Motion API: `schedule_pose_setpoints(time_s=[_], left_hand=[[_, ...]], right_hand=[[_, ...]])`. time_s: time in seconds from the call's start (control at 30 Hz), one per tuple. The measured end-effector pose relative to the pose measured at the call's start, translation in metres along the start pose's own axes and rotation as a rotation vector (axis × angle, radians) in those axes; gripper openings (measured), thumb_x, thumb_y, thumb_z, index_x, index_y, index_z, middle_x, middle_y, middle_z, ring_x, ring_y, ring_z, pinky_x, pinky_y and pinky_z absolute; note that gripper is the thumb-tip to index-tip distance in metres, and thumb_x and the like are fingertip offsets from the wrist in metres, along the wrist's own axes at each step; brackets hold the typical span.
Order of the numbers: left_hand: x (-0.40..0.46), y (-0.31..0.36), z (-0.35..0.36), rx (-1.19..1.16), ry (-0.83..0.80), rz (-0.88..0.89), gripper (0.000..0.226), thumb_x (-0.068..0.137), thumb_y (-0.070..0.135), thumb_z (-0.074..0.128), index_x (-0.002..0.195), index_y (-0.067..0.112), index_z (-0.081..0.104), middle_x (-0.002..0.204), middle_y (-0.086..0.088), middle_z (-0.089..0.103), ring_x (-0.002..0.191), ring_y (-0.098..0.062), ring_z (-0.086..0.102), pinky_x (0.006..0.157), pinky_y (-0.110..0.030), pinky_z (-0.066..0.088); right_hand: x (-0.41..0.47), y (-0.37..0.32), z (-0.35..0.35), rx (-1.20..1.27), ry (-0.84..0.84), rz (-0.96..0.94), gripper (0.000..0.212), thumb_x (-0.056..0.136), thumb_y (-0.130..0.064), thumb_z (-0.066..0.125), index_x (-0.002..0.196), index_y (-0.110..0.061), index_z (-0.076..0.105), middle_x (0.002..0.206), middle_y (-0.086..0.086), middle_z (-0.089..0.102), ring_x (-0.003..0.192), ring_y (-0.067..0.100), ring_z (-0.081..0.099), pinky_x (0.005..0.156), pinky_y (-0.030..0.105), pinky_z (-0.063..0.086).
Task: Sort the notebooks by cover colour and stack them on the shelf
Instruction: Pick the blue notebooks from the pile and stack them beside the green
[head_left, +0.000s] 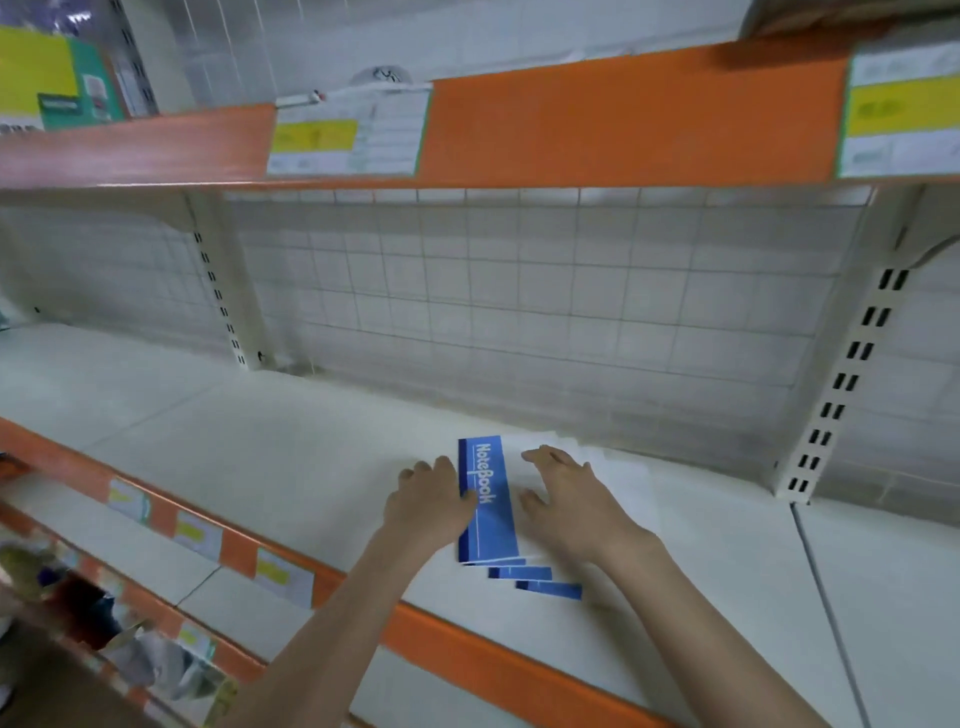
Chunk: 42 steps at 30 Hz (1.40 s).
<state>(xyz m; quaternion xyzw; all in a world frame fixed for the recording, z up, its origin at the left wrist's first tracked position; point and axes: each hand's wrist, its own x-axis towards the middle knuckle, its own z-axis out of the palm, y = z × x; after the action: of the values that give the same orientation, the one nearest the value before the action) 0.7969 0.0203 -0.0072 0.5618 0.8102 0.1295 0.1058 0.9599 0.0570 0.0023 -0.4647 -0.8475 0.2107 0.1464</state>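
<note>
A fanned stack of blue-and-white notebooks (488, 514) lies flat on the white shelf board (260, 457), the top one reading "NoteBook". Lower covers stick out at the near right corner as blue strips. My left hand (431, 501) rests against the stack's left edge, fingers loosely bent, thumb on the blue band. My right hand (566, 499) lies flat on the white part of the top cover, fingers stretched toward the back. Much of the white cover is hidden under that hand.
A wire grid back panel (519, 301) closes the shelf behind. An orange front edge (467, 654) runs along the near side, with price labels. Another orange shelf (623, 124) hangs overhead. A slotted upright (841, 384) stands at the right. Lower shelves at left hold mixed goods.
</note>
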Motion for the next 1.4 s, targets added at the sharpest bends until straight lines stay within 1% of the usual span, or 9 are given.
schedule_pose_setpoints(time_s=[0.2, 0.43, 0.8, 0.93, 1.03, 1.13, 1.2, 1.3, 1.4], left_hand=[[0.019, 0.005, 0.010, 0.099, -0.030, 0.041, 0.051, 0.096, 0.049, 0.039, 0.126, 0.007, 0.042, 0.126, -0.013, 0.049, 0.119, -0.028, 0.043, 0.096, -0.040, 0.042], [0.041, 0.022, 0.021, 0.088, -0.087, 0.044, 0.084, 0.078, 0.074, 0.049, 0.130, 0.008, 0.039, 0.126, -0.012, 0.048, 0.118, -0.028, 0.045, 0.092, -0.035, 0.041], [0.056, 0.023, 0.028, -0.066, -0.043, -0.008, 0.092, 0.064, 0.060, 0.077, 0.128, 0.007, 0.037, 0.124, -0.009, 0.045, 0.116, -0.025, 0.041, 0.087, -0.028, 0.037], [0.052, 0.023, 0.028, -0.307, -0.051, 0.009, 0.081, 0.068, 0.034, 0.084, 0.125, 0.003, 0.036, 0.120, -0.011, 0.051, 0.112, -0.027, 0.051, 0.084, -0.030, 0.043], [0.052, 0.022, 0.026, -0.427, -0.023, 0.026, 0.058, 0.077, 0.018, 0.076, 0.113, 0.007, 0.031, 0.109, -0.012, 0.059, 0.097, -0.029, 0.061, 0.071, -0.030, 0.048], [0.056, 0.021, 0.020, -0.690, -0.013, 0.023, 0.040, 0.087, 0.016, 0.065, 0.107, 0.009, 0.031, 0.106, -0.013, 0.059, 0.091, -0.028, 0.062, 0.072, -0.036, 0.051], [0.055, 0.025, 0.012, -0.970, -0.087, -0.051, 0.032, 0.091, 0.015, 0.059, 0.111, 0.010, 0.035, 0.109, -0.014, 0.058, 0.088, -0.025, 0.062, 0.068, -0.034, 0.052], [0.054, 0.030, 0.004, -1.163, -0.141, -0.067, 0.018, 0.099, 0.020, 0.045, 0.114, 0.011, 0.047, 0.096, -0.010, 0.062, 0.077, -0.020, 0.063, 0.064, -0.035, 0.055], [0.053, 0.025, 0.005, -0.692, 0.055, 0.015, 0.028, 0.101, 0.027, 0.038, 0.107, 0.007, 0.055, 0.102, -0.016, 0.064, 0.087, -0.027, 0.063, 0.082, -0.042, 0.053]], right_hand=[[0.007, 0.002, 0.002, -0.039, 0.014, 0.041, 0.052, 0.096, -0.020, 0.040, 0.146, -0.015, 0.028, 0.153, 0.001, 0.026, 0.140, 0.016, 0.026, 0.118, 0.039, 0.004], [0.006, 0.015, -0.002, -0.064, 0.035, 0.102, 0.052, 0.095, -0.022, 0.042, 0.145, -0.015, 0.029, 0.150, 0.002, 0.030, 0.137, 0.018, 0.031, 0.117, 0.039, 0.005], [0.014, 0.019, 0.003, -0.079, 0.045, 0.118, 0.052, 0.095, -0.024, 0.043, 0.145, -0.016, 0.030, 0.150, 0.002, 0.030, 0.136, 0.018, 0.033, 0.117, 0.039, 0.007], [0.021, 0.013, 0.011, -0.099, 0.020, 0.075, 0.060, 0.094, -0.038, 0.044, 0.147, -0.016, 0.026, 0.154, 0.001, 0.024, 0.141, 0.015, 0.024, 0.118, 0.041, 0.004], [0.020, 0.011, 0.015, -0.121, -0.090, -0.011, 0.083, 0.084, -0.063, 0.048, 0.149, -0.021, 0.020, 0.158, -0.004, 0.013, 0.145, 0.007, 0.004, 0.117, 0.043, -0.001], [0.015, 0.010, 0.019, -0.128, -0.199, -0.082, 0.108, 0.072, -0.069, 0.059, 0.151, -0.024, 0.001, 0.159, -0.007, 0.003, 0.145, 0.006, -0.006, 0.117, 0.045, -0.002], [0.013, 0.010, 0.020, -0.116, -0.171, -0.093, 0.104, 0.078, -0.055, 0.062, 0.151, -0.024, -0.006, 0.159, -0.007, -0.001, 0.146, 0.009, -0.005, 0.118, 0.042, -0.001], [0.015, 0.011, 0.017, -0.024, 0.013, -0.095, 0.076, 0.090, -0.015, 0.049, 0.152, -0.019, 0.006, 0.159, -0.001, 0.009, 0.145, 0.014, 0.011, 0.117, 0.032, 0.011], [0.015, 0.013, 0.009, 0.104, 0.117, -0.050, 0.060, 0.092, -0.005, 0.042, 0.148, -0.013, 0.024, 0.152, 0.001, 0.031, 0.134, 0.016, 0.034, 0.099, -0.001, 0.021]])
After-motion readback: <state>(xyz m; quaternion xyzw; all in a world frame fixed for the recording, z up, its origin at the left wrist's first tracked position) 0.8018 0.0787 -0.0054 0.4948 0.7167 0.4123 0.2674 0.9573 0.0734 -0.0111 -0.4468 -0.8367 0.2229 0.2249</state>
